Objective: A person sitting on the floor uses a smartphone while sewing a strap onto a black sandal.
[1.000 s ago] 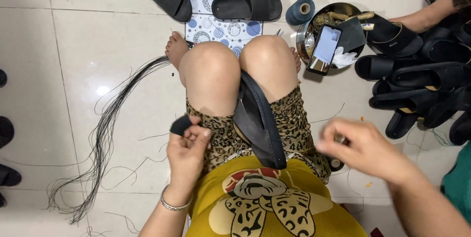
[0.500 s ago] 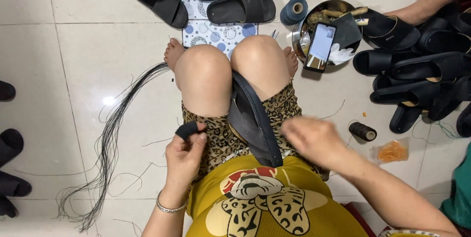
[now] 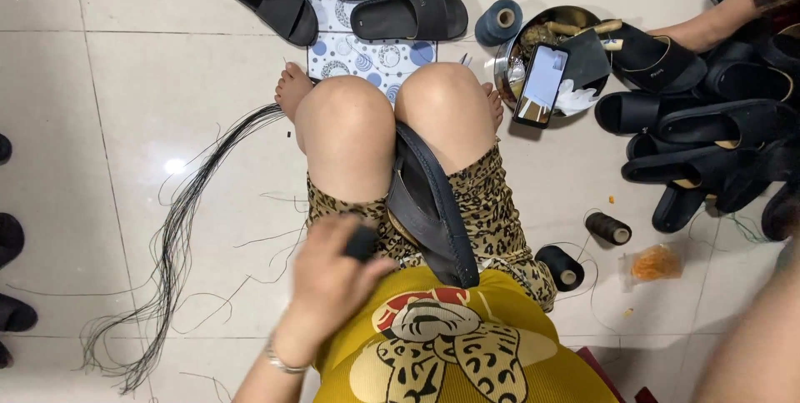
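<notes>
Person sat on a tiled floor (image 3: 125,95), knees up, seen from above. A dark sandal (image 3: 429,211) lay wedged between the thighs, sole edge up, running from between the knees near to the yellow shirt (image 3: 450,345).

Left hand (image 3: 333,282) rested over the left thigh, just left of the sandal, fingers curled together and clamped on a small black piece (image 3: 362,242) that stuck out at the far side of the fist. Bracelet (image 3: 283,361) on that wrist.

Right arm (image 3: 750,336) showed only as a blurred forearm at the near right edge; the hand was out of frame, so finger state cannot be told.

Left of the legs, a long bundle of black thread (image 3: 171,245) trailed over the floor from the left foot toward the near left. Far side: a patterned mat (image 3: 367,53) with black sandals (image 3: 408,15) on it, a blue spool (image 3: 498,21), a metal bowl (image 3: 508,61) with a phone (image 3: 542,85) leaning on it. Right: a heap of black sandals (image 3: 708,145), two black spools (image 3: 607,227), an orange packet (image 3: 654,263). Another person's arm (image 3: 708,28) reached in at the far right.
</notes>
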